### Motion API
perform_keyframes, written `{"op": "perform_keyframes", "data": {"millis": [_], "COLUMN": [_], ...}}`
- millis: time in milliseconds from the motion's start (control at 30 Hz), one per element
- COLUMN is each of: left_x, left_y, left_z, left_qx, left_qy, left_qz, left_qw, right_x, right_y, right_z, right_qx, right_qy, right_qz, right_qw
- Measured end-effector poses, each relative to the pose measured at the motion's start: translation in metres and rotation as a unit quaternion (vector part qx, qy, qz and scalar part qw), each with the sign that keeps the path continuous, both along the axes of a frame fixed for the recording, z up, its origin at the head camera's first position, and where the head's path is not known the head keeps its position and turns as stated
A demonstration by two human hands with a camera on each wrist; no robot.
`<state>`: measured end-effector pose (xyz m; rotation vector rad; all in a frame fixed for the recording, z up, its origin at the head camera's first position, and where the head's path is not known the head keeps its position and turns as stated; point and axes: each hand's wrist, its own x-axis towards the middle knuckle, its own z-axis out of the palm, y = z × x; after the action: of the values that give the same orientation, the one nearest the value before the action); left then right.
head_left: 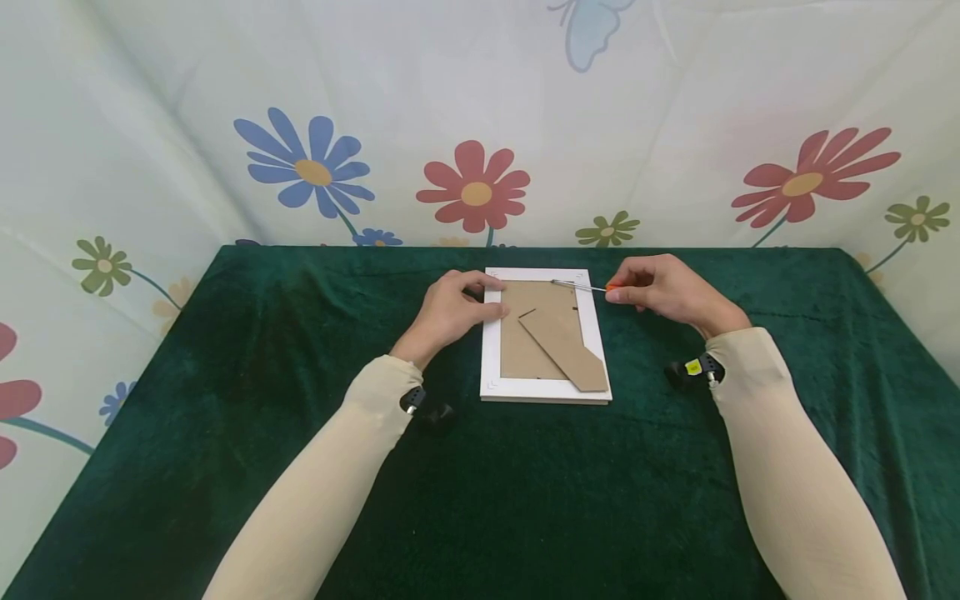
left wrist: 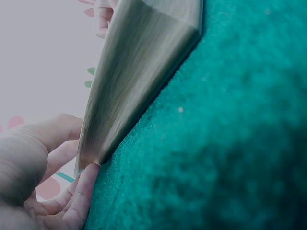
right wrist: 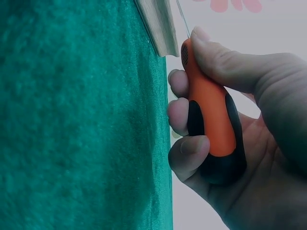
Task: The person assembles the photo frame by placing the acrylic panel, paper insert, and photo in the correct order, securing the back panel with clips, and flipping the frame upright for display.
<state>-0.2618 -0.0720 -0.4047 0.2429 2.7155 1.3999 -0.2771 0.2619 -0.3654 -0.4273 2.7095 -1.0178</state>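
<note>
A white picture frame (head_left: 491, 350) lies face down, its brown backing board (head_left: 517, 346) and slanted easel leg (head_left: 566, 346) facing up. My left hand (head_left: 453, 308) grips the frame's left edge, with thumb and index finger over the border. In the left wrist view, fingertips (left wrist: 88, 179) meet the wood-toned side (left wrist: 127, 76) of the frame. Curled round the orange and black handle of a screwdriver (right wrist: 213, 112) is my right hand (head_left: 667, 287), its thumb along the handle. The thin metal shaft (head_left: 581, 286) crosses the frame's right border, its tip at the backing's upper edge.
Dark green velvety cloth (head_left: 525, 492) covers the table. Behind it hangs a pale curtain (head_left: 480, 83) printed with flowers. Small dark tabs (head_left: 575, 308) show along the backing's edge. A black device (head_left: 693, 369) is strapped at each wrist.
</note>
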Motion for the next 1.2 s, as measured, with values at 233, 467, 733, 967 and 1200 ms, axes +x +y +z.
{"op": "perform_keyframes", "data": {"millis": [233,467,733,967,1200], "left_x": [-0.0008,-0.0014,-0.001,-0.0009,-0.001], "left_y": [-0.0004,-0.0009,-0.0011,-0.001,-0.001], "left_z": [0.0002,-0.0005,-0.0008,-0.0001,0.0001], "left_qx": [-0.001,-0.002,-0.003,-0.002,-0.001], "left_qy": [0.0,0.002,0.002,-0.002,-0.001], "left_qz": [-0.001,-0.002,-0.001,-0.001,-0.002], "left_qw": [1.0,1.0,1.0,1.0,1.0], "right_x": [-0.0004,-0.0008,-0.0011,-0.0012,-0.0008], "right_y": [-0.0006,-0.0014,-0.002,-0.0018,-0.0024], "right_z": [0.0005,0.0006,0.0001,-0.0001,0.0002], "right_qx": [0.001,0.006,0.006,0.009,0.015], "right_qy": [-0.004,-0.006,-0.005,-0.006,-0.007], "right_qz": [-0.001,0.0,0.004,0.006,0.006], "right_qw": [1.0,1.0,1.0,0.9999,0.9998]}}
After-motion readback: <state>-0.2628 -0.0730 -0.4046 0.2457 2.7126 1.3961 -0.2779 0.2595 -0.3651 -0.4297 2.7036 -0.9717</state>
